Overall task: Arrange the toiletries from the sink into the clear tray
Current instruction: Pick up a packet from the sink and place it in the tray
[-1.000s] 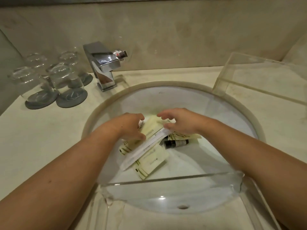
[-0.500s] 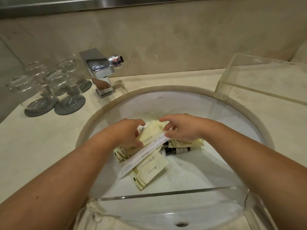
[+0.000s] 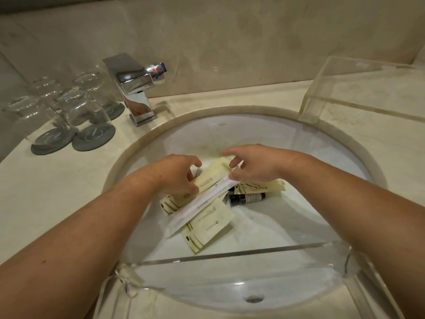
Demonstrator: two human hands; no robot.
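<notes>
Toiletries lie heaped in the white sink basin. Counted: at least four pale yellow sachets, overlapping; one long white sleeve packet lying diagonally across them; one small dark bottle on its side, just right of the heap. Further items under the hands cannot be counted.

Left hand is closed on the upper sachets, thumb pressed down on one. Right hand pinches the upper end of the white sleeve packet.

Two clear trays: one at the near rim of the sink, one on the counter at right rear. One chrome faucet. Four upturned glasses on grey coasters, left rear.
</notes>
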